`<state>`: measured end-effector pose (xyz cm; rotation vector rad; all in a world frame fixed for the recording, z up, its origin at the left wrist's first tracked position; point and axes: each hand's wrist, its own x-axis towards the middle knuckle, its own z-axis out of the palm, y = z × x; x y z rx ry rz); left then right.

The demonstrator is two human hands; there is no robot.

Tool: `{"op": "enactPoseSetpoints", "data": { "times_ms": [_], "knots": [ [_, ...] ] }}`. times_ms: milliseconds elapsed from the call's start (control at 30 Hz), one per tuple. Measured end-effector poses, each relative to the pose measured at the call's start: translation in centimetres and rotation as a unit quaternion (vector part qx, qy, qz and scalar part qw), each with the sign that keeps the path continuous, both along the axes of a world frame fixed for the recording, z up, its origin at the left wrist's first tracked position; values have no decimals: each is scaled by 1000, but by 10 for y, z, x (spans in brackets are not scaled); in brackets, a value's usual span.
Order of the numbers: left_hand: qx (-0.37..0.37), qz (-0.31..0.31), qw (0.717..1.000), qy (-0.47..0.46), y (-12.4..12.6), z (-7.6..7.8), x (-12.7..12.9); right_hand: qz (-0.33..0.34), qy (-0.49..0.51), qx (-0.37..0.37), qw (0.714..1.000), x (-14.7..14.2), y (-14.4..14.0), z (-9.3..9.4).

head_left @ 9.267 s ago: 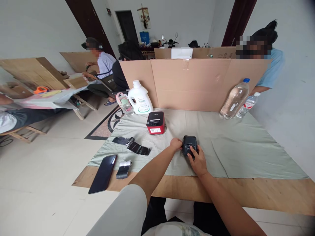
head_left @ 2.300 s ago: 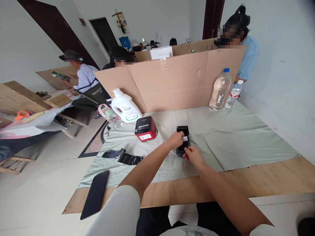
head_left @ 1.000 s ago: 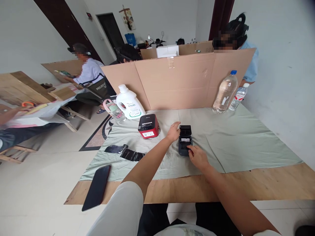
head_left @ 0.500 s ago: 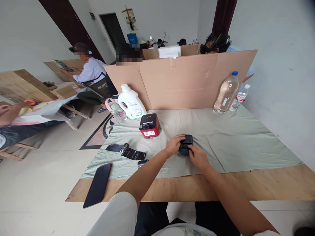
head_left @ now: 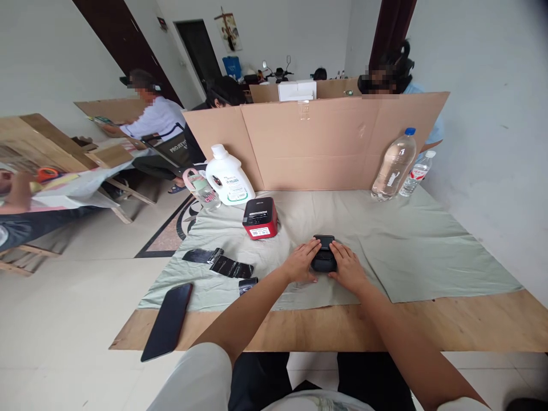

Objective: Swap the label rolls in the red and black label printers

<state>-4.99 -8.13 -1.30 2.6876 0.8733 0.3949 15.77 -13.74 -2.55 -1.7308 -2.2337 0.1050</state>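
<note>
A small black box-like device [head_left: 324, 260] with a flat panel at its far end lies on the green cloth in front of me. What kind of device it is, I cannot tell. My left hand [head_left: 302, 261] grips its left side, fingertips at the upper edge. On the opposite side, my right hand [head_left: 349, 265] is curled against it with the fingers together. Parts of both sides are hidden by my fingers. To the left stands a red and black box-shaped printer [head_left: 260, 218]. Crumpled black film strips [head_left: 231, 267] lie nearer to me, with a smaller black piece [head_left: 248, 286] beside them.
A dark phone [head_left: 166, 322] lies at the table's left front edge. A white jug [head_left: 230, 177] and a pink-handled bottle [head_left: 206, 194] stand back left; two clear bottles [head_left: 391, 168] stand back right. A cardboard panel [head_left: 312, 145] borders the back. Other people sit beyond and at left.
My fingers have shifted from the black device's top and front to its two sides. The device stays in about the same place. The people behind the cardboard have moved their heads.
</note>
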Motion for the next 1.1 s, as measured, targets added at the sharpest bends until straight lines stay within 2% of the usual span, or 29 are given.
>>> {"op": "enactPoseSetpoints", "data": {
  "times_ms": [200, 333, 467, 533, 600, 667, 700, 800, 833, 867, 900, 933, 1000, 1100],
  "knots": [
    [1, 35, 999, -19, 2, -11, 5, 10, -11, 5, 1000, -1, 3, 7],
    [-14, 47, 998, -39, 1, -10, 9, 8, -16, -6, 1000, -4, 3, 10],
    [-57, 59, 995, -65, -6, -6, 11, 0, -4, -28, 1000, -5, 0, 6],
    [-97, 82, 986, -108, -12, -8, 12, -7, 31, -39, 999, -4, -2, 1],
    [-155, 124, 962, -188, -17, -14, 14, -43, 85, -42, 995, -4, -4, -5],
    [-244, 170, 908, -295, -21, -21, 16, -102, 138, -49, 984, -8, -5, -9],
    [-298, 190, 867, -352, -23, -24, 18, -127, 159, -56, 977, -12, -5, -10],
    [-442, 234, 716, -487, -27, -27, 23, -169, 188, -66, 965, -30, -6, -8],
    [-470, 244, 677, -512, -29, -27, 25, -182, 186, -58, 964, -37, -6, -7],
    [-486, 252, 652, -524, -31, -26, 27, -198, 181, -46, 962, -44, -6, -5],
    [-494, 259, 642, -526, -33, -25, 29, -218, 175, -32, 960, -50, -5, -5],
    [-494, 263, 645, -521, -35, -24, 31, -234, 168, -18, 957, -54, -5, -4],
    [-481, 261, 669, -502, -38, -23, 36, -258, 160, 7, 953, -58, -4, -6],
    [-462, 230, 705, -486, -36, -24, 47, -271, 164, 44, 948, -48, -1, -9]
  ]
}}
